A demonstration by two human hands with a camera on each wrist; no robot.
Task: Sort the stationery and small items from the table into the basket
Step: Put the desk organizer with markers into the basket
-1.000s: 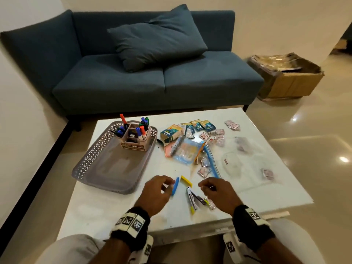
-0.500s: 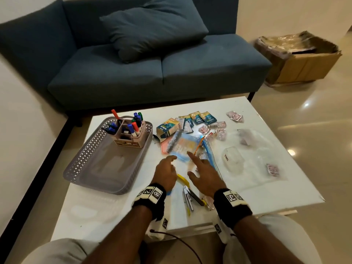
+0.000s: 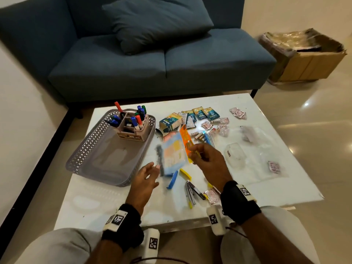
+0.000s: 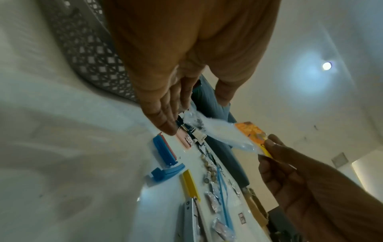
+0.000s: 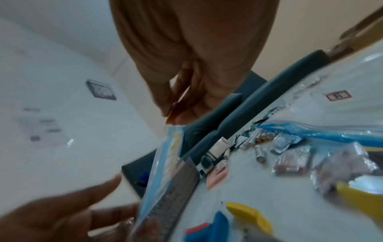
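My right hand (image 3: 193, 150) pinches the orange top edge of a clear blue plastic packet (image 3: 174, 153) and holds it tilted above the white table (image 3: 114, 197). In the left wrist view the packet (image 4: 217, 132) hangs between both hands. My left hand (image 3: 150, 171) is open with fingers spread at the packet's lower dark edge; whether it touches is unclear. The grey lattice basket (image 3: 89, 140) lies to the left, with a pen holder (image 3: 133, 128) full of markers at its far end.
A blue clip (image 3: 172, 180), a yellow clip (image 3: 185, 174) and a metal stapler (image 3: 192, 191) lie near the front edge. Small boxes (image 3: 169, 122), sachets and clear bags (image 3: 247, 145) cover the table's right half. A blue sofa stands behind.
Both hands left the clips at the front edge and reached forward to the packet. The right hand has lifted it off the table, towards the basket side.
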